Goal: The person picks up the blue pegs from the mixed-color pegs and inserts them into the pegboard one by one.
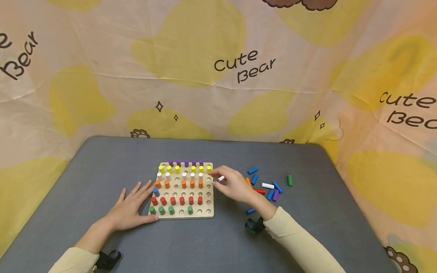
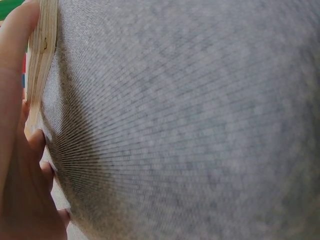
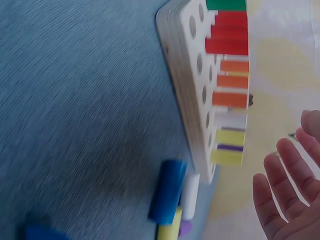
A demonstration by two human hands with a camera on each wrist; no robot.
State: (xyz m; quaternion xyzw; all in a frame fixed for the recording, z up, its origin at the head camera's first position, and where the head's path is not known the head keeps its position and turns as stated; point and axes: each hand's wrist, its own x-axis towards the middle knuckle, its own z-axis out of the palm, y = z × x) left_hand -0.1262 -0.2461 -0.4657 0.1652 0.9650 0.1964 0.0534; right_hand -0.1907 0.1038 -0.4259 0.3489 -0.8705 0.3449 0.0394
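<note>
A pale wooden pegboard (image 1: 184, 217) holds rows of purple, yellow, white, orange, blue, red and green pegs. My left hand (image 1: 127, 212) lies spread at its left side, fingertips at the edge and thumb at the near-left corner. In the left wrist view the thumb (image 2: 15, 40) overlaps the board's edge (image 2: 42, 55). My right hand (image 1: 235, 185) hovers by the right edge, fingertips close to the end yellow peg (image 1: 209, 169). A white peg (image 1: 221, 178) shows between index finger and thumb. In the right wrist view the fingers (image 3: 285, 192) are extended and apart.
Several loose pegs lie right of the board, including a red peg (image 1: 259, 191), a white peg (image 1: 268, 185) and a purple peg (image 1: 275, 195). A green peg (image 1: 290, 180) lies farther right. Beneath the right hand are a blue peg (image 3: 169, 192) and a yellow peg (image 3: 170, 227).
</note>
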